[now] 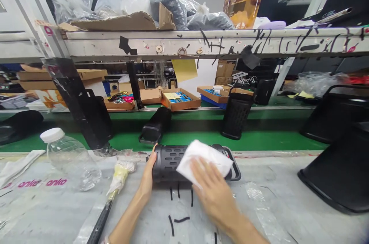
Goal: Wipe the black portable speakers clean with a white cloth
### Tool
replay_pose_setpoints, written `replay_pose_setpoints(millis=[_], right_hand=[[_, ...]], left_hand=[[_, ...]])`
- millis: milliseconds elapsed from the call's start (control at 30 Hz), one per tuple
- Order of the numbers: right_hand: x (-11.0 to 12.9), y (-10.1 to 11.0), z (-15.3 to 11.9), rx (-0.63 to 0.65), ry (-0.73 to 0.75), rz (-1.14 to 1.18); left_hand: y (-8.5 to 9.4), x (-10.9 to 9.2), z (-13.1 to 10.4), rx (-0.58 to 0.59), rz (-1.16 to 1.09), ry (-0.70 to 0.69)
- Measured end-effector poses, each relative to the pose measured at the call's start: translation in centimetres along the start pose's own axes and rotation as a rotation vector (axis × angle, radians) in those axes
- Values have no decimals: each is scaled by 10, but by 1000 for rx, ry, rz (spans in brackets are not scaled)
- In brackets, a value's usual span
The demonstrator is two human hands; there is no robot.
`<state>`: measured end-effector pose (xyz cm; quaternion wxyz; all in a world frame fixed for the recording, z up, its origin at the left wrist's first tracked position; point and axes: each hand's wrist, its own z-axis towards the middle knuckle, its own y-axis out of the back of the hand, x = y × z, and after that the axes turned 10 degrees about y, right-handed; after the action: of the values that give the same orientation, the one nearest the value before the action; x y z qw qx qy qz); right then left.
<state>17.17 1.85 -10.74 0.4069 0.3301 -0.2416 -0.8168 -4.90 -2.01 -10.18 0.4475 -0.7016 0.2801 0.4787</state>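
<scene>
A black portable speaker (167, 163) with a slotted casing lies on its side across the near worktop. My left hand (147, 176) grips its left end, the fingers partly hidden behind it. A loop handle (236, 167) sticks out at the speaker's right end. Over the casing's middle and right part lies a white cloth (198, 153), pressed down by my right hand (209, 184) with its fingers laid along it. The cloth hides much of the speaker. Left of my left hand rests a black-handled tool (108, 205) whose head is wrapped in whitish and yellow material.
A clear plastic bottle (72, 159) lies at the left. Beyond the worktop, several black speakers stand or lie on the green belt (196, 136), including one upright (238, 113). Large dark speakers (340, 171) crowd the right. A shelf (173, 46) with bags crosses above.
</scene>
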Motion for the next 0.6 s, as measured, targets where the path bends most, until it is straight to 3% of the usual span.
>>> replay_pose_setpoints(millis=[67, 133, 200, 300, 500, 600], right_hand=[[-36, 5, -13, 18, -291, 82], [-74, 12, -14, 172, -797, 274], [-106, 18, -11, 230, -1055, 288], [-129, 21, -12, 231, -1213, 273], [-127, 20, -35, 122, -1409, 338], [-126, 17, -38, 41, -1507, 511]], left_hand=[[-2, -1, 0, 0, -3, -6], [-2, -1, 0, 3, -5, -10], [-1, 0, 0, 4, -5, -16], [0, 0, 0, -1, -10, -24], [2, 3, 2, 31, -28, -33], [5, 7, 5, 43, -45, -42]])
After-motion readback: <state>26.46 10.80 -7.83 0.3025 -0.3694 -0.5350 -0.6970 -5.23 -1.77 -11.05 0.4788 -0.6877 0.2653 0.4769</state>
